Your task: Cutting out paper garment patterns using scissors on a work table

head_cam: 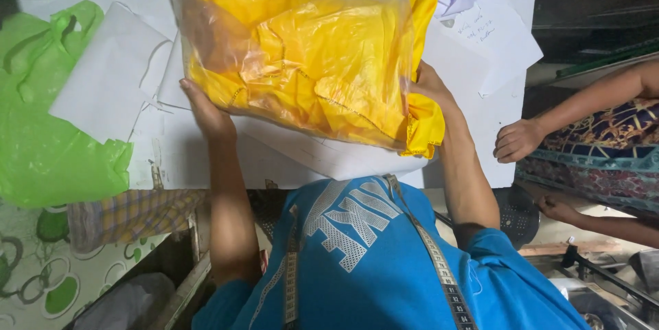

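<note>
Above the white paper-covered tabletop [206,158], a clear plastic bag [302,55] with folded yellow cloth [343,62] is held between the left hand [206,114] and right hand [429,86], fingers closed on its ends, green plastic bag [48,124] lying at left.

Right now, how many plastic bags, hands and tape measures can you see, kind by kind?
Plastic bags: 2, the clear bag of yellow cloth and the green bag
Hands: 4, left hand, right hand, another person's two hands
Tape measure: 1
Total: 7
</note>
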